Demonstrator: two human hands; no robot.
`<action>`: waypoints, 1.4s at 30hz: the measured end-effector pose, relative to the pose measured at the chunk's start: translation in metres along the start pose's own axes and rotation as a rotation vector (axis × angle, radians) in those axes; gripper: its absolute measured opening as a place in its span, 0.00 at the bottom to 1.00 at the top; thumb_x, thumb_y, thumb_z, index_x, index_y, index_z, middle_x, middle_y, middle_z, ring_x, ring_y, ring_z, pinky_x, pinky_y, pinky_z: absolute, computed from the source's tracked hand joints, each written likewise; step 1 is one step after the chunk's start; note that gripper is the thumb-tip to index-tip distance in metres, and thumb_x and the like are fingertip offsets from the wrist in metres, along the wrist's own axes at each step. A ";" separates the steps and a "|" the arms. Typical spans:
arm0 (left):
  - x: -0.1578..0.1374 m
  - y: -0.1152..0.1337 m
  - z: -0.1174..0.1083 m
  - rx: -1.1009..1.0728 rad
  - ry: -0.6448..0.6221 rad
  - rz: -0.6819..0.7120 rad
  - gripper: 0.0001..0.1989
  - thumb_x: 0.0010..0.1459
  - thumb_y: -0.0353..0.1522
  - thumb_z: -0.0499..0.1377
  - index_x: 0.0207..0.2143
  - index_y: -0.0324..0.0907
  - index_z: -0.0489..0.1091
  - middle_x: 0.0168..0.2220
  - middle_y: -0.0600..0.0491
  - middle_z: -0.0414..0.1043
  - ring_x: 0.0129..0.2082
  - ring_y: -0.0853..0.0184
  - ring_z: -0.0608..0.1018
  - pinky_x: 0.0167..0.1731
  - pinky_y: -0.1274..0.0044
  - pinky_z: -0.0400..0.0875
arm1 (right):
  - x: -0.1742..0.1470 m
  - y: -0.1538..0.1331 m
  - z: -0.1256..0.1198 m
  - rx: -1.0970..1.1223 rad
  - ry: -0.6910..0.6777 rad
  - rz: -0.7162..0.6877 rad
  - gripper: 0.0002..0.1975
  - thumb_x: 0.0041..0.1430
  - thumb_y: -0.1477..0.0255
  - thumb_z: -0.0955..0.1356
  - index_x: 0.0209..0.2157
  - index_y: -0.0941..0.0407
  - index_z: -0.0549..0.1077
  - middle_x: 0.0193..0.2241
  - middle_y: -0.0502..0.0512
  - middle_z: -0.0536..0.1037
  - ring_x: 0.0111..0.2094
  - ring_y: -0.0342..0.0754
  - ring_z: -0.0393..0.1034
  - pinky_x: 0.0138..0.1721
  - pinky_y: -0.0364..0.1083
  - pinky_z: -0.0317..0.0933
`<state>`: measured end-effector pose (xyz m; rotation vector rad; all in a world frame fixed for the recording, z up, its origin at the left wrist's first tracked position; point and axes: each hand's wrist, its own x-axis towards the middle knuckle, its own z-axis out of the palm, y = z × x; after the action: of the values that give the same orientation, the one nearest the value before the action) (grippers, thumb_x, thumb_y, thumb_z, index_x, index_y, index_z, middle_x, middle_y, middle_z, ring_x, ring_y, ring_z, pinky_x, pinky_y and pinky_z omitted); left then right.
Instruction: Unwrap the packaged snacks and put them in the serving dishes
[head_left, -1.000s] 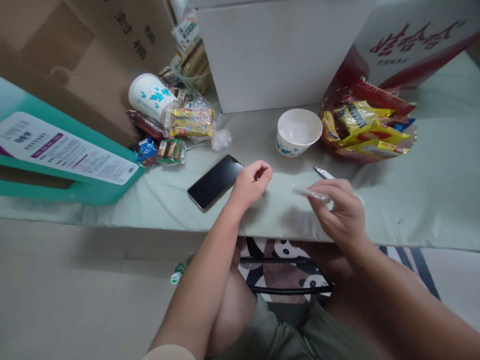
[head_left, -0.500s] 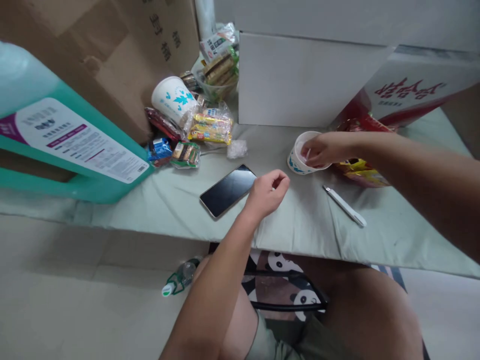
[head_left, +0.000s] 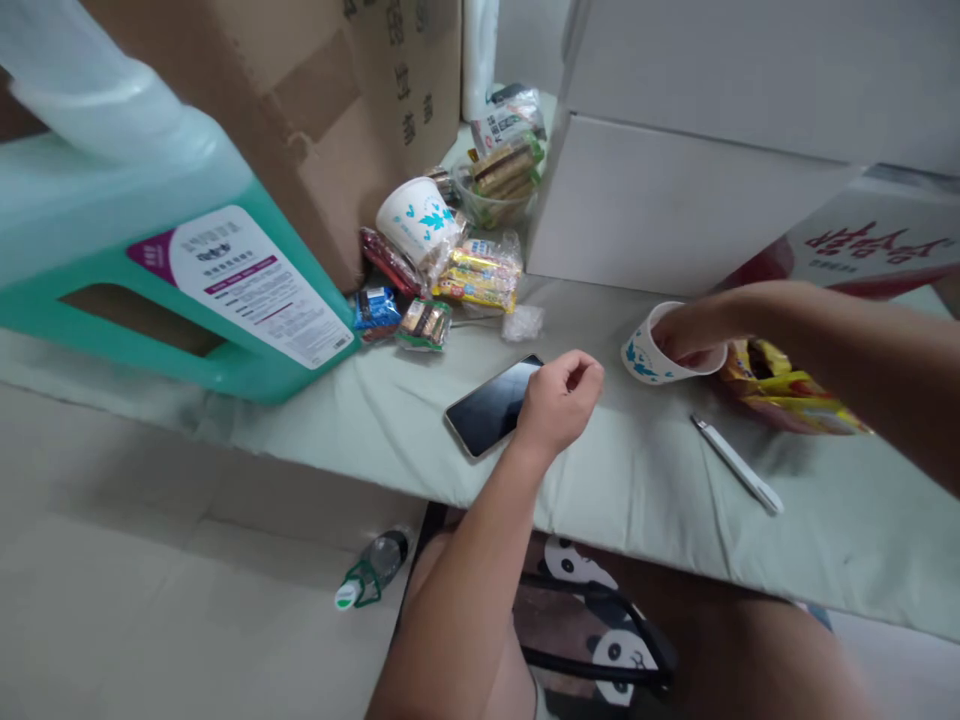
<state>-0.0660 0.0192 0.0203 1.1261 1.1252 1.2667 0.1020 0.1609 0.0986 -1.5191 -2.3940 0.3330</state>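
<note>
My right hand reaches down into a white paper cup with blue leaf prints. Its fingers are hidden inside, so whether they hold anything does not show. My left hand rests with fingers curled into a loose fist, and I see nothing in it. It lies over the right end of a dark-screened phone. To the right, a white slim cutter-like tool lies flat on the cloth. Beside the cup, under my right forearm, is a red and yellow snack bag.
A green liquid jug and a brown carton stand at left. Packaged snacks surround a tilted second paper cup. A white box stands behind. A bottle is on the floor.
The view has shifted, so the table things appear farther right and slightly lower. My right hand has sunk deeper into the cup, and its fingertips no longer show. My left hand stays curled by the phone.
</note>
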 end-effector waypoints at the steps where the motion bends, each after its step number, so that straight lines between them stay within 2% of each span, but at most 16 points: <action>1: 0.001 0.001 -0.002 -0.029 0.025 -0.004 0.10 0.61 0.36 0.56 0.27 0.43 0.67 0.23 0.58 0.67 0.26 0.72 0.69 0.30 0.77 0.63 | 0.008 -0.005 -0.006 -0.046 -0.090 0.025 0.15 0.56 0.75 0.74 0.18 0.61 0.73 0.22 0.52 0.77 0.23 0.39 0.70 0.27 0.43 0.59; 3: 0.004 0.003 -0.006 -0.099 0.085 -0.011 0.10 0.60 0.36 0.56 0.26 0.43 0.67 0.23 0.58 0.66 0.25 0.72 0.68 0.29 0.77 0.62 | 0.026 -0.023 -0.013 -0.168 -0.284 0.074 0.14 0.51 0.79 0.75 0.16 0.63 0.73 0.19 0.51 0.75 0.21 0.39 0.69 0.27 0.44 0.57; 5: 0.008 0.005 -0.009 -0.187 0.159 -0.034 0.09 0.58 0.35 0.57 0.25 0.43 0.66 0.22 0.59 0.65 0.24 0.73 0.66 0.27 0.78 0.60 | 0.042 -0.052 -0.008 -0.244 -0.356 0.070 0.04 0.50 0.79 0.75 0.24 0.64 0.79 0.24 0.51 0.78 0.27 0.41 0.73 0.33 0.45 0.59; 7: 0.011 0.006 -0.010 -0.266 0.244 -0.086 0.09 0.56 0.33 0.57 0.24 0.43 0.65 0.21 0.59 0.62 0.22 0.74 0.63 0.25 0.78 0.58 | 0.054 -0.085 0.009 -0.262 -0.318 -0.039 0.15 0.57 0.72 0.73 0.47 0.59 0.81 0.40 0.53 0.82 0.43 0.45 0.76 0.45 0.46 0.62; 9: 0.012 0.008 -0.011 -0.325 0.324 -0.149 0.09 0.54 0.32 0.56 0.22 0.43 0.62 0.19 0.60 0.58 0.21 0.74 0.61 0.24 0.78 0.56 | 0.062 -0.115 0.036 -0.280 -0.231 -0.260 0.32 0.54 0.69 0.75 0.61 0.53 0.72 0.58 0.60 0.75 0.56 0.57 0.71 0.54 0.52 0.64; 11: 0.012 0.010 -0.012 -0.376 0.374 -0.190 0.09 0.54 0.33 0.55 0.22 0.43 0.61 0.19 0.60 0.56 0.21 0.74 0.60 0.23 0.78 0.55 | 0.069 -0.136 0.063 -0.297 -0.232 -0.290 0.41 0.51 0.67 0.76 0.67 0.50 0.65 0.64 0.64 0.68 0.63 0.66 0.64 0.57 0.60 0.64; 14: 0.010 0.014 -0.016 -0.429 0.387 -0.201 0.09 0.53 0.33 0.55 0.22 0.43 0.60 0.18 0.60 0.54 0.20 0.74 0.59 0.23 0.78 0.53 | 0.073 -0.147 0.092 -0.305 -0.298 -0.183 0.46 0.51 0.71 0.76 0.70 0.49 0.58 0.65 0.67 0.66 0.62 0.69 0.64 0.54 0.62 0.66; 17: 0.010 0.015 -0.022 -0.437 0.400 -0.192 0.08 0.52 0.32 0.55 0.22 0.43 0.60 0.19 0.60 0.54 0.21 0.75 0.58 0.23 0.78 0.53 | 0.068 -0.139 0.100 -0.309 -0.287 -0.160 0.46 0.51 0.76 0.73 0.70 0.49 0.56 0.63 0.68 0.66 0.61 0.69 0.64 0.52 0.60 0.68; 21: 0.011 0.013 -0.023 -0.405 0.413 -0.200 0.07 0.53 0.32 0.54 0.23 0.43 0.61 0.19 0.60 0.54 0.21 0.74 0.58 0.24 0.78 0.55 | 0.051 -0.116 0.093 -0.214 -0.252 -0.115 0.48 0.51 0.68 0.74 0.71 0.51 0.55 0.59 0.69 0.68 0.61 0.70 0.62 0.53 0.62 0.66; 25: 0.010 0.009 -0.019 -0.388 0.439 -0.191 0.09 0.55 0.32 0.54 0.24 0.43 0.59 0.21 0.59 0.53 0.22 0.74 0.59 0.25 0.79 0.56 | 0.023 -0.091 0.076 -0.042 -0.057 -0.119 0.44 0.51 0.66 0.73 0.68 0.54 0.57 0.53 0.67 0.70 0.55 0.66 0.67 0.54 0.63 0.65; 28: 0.006 0.011 -0.015 -0.454 0.405 -0.128 0.08 0.59 0.38 0.57 0.31 0.44 0.62 0.28 0.57 0.62 0.27 0.73 0.67 0.27 0.80 0.63 | -0.019 -0.077 0.061 0.047 0.174 -0.140 0.42 0.53 0.67 0.72 0.67 0.53 0.57 0.54 0.65 0.70 0.55 0.65 0.66 0.55 0.64 0.64; 31: 0.000 0.012 -0.008 -0.562 0.157 -0.066 0.18 0.56 0.42 0.64 0.46 0.47 0.64 0.44 0.52 0.72 0.41 0.68 0.77 0.35 0.78 0.72 | -0.083 -0.068 0.054 0.121 0.319 -0.157 0.41 0.54 0.65 0.73 0.67 0.50 0.58 0.54 0.64 0.69 0.55 0.63 0.65 0.55 0.63 0.65; 33: -0.003 0.009 -0.001 -0.535 0.007 -0.069 0.27 0.52 0.42 0.69 0.50 0.48 0.62 0.48 0.51 0.74 0.46 0.64 0.79 0.41 0.74 0.75 | -0.129 -0.062 0.056 0.147 0.319 -0.152 0.39 0.55 0.62 0.74 0.66 0.49 0.60 0.52 0.63 0.69 0.53 0.62 0.67 0.54 0.63 0.66; 36: -0.004 0.000 0.012 -0.439 0.022 -0.146 0.27 0.48 0.39 0.72 0.47 0.47 0.62 0.43 0.52 0.76 0.44 0.62 0.81 0.44 0.71 0.76 | -0.184 -0.047 0.063 0.338 0.302 -0.130 0.33 0.60 0.62 0.71 0.65 0.46 0.61 0.52 0.62 0.68 0.48 0.56 0.69 0.42 0.54 0.71; 38: -0.005 -0.004 0.019 -0.451 0.042 -0.227 0.24 0.50 0.37 0.70 0.46 0.46 0.62 0.42 0.53 0.77 0.41 0.62 0.81 0.42 0.71 0.77 | -0.205 -0.030 0.069 0.452 0.346 -0.103 0.30 0.61 0.65 0.70 0.64 0.44 0.62 0.51 0.60 0.68 0.46 0.54 0.69 0.37 0.51 0.70; 42: -0.009 -0.007 0.036 -0.496 -0.029 -0.359 0.23 0.53 0.32 0.65 0.49 0.47 0.61 0.43 0.52 0.78 0.39 0.63 0.82 0.40 0.71 0.78 | -0.222 0.004 0.081 0.636 0.329 -0.077 0.35 0.58 0.65 0.73 0.64 0.43 0.59 0.56 0.60 0.67 0.47 0.53 0.71 0.42 0.52 0.72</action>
<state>-0.0295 0.0103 0.0176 0.5419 0.8746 1.1516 0.1665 -0.0424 -0.0042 -1.0839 -1.8358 0.6870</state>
